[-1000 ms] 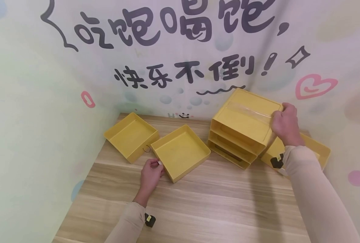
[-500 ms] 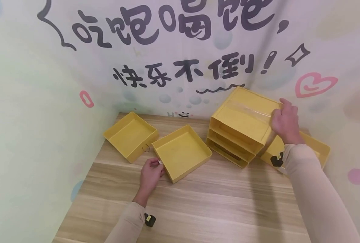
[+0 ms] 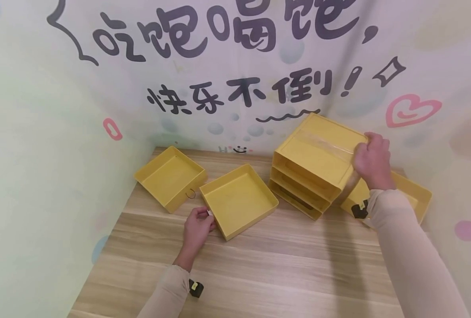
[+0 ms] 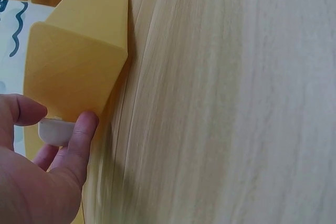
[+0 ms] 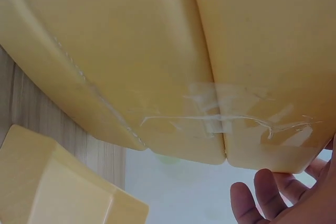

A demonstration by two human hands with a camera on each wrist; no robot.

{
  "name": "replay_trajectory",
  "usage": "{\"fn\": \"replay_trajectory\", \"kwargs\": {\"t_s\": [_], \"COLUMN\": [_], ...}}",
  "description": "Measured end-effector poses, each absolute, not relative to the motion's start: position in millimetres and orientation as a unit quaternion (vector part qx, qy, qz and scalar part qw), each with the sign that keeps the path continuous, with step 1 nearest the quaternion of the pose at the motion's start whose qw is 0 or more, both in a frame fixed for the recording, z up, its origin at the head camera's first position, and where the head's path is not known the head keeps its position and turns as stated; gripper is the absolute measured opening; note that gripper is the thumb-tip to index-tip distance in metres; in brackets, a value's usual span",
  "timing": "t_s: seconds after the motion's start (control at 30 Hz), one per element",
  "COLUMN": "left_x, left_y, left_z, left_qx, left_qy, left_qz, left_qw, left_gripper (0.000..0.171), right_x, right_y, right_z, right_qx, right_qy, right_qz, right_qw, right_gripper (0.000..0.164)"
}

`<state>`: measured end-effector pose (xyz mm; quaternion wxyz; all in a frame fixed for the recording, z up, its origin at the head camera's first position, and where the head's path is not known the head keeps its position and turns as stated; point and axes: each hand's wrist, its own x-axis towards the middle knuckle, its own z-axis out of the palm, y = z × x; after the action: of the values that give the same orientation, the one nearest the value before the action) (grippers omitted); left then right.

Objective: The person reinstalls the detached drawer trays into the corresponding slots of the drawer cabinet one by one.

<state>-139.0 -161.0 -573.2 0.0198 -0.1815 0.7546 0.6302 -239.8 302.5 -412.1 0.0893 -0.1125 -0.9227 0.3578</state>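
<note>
My left hand [image 3: 197, 227] pinches the white knob [image 4: 55, 131] on the front of a shallow yellow drawer [image 3: 239, 201], its thumb and fingers at either side. This drawer lies angled on the table, just left of a yellow three-tier drawer cabinet [image 3: 318, 145] whose slots face forward. At the cabinet's upper right back corner, my right hand [image 3: 373, 161] holds on, with fingers [image 5: 269, 192] reaching behind the back edge in the right wrist view. Clear tape [image 5: 247, 118] runs across the cabinet's tiers.
A second yellow drawer [image 3: 171, 176] sits at the back left, with a thin dark loop [image 3: 191, 193] by its front. Another yellow drawer [image 3: 414, 192] lies right of the cabinet, partly behind my right arm. A printed wall [image 3: 219, 132] borders the wooden table [image 3: 259, 274].
The cabinet has shifted slightly left with my right hand at its corner. The middle drawer has edged slightly right, and the gap between them has narrowed. My left hand stays at the knob.
</note>
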Motion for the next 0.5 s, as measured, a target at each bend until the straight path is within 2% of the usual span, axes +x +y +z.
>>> {"fn": "replay_trajectory", "kwargs": {"t_s": [0.27,0.5], "left_x": [-139.4,-140.5], "left_y": [-160.2,-160.5], "left_z": [-574.3,-576.1], "left_qx": [-0.182,-0.182], "left_qy": [0.754,0.749], "left_qz": [0.63,0.637], "left_qw": [0.021,0.024], "left_gripper": [0.039,0.04], "right_x": [-237.3,-235.3], "right_y": [298.1,294.3], "right_z": [-413.7,-411.7], "right_qx": [-0.132,-0.147], "right_qy": [-0.922,-0.922], "right_qz": [0.346,0.34], "right_qw": [0.115,0.113], "right_gripper": [0.06,0.06]}}
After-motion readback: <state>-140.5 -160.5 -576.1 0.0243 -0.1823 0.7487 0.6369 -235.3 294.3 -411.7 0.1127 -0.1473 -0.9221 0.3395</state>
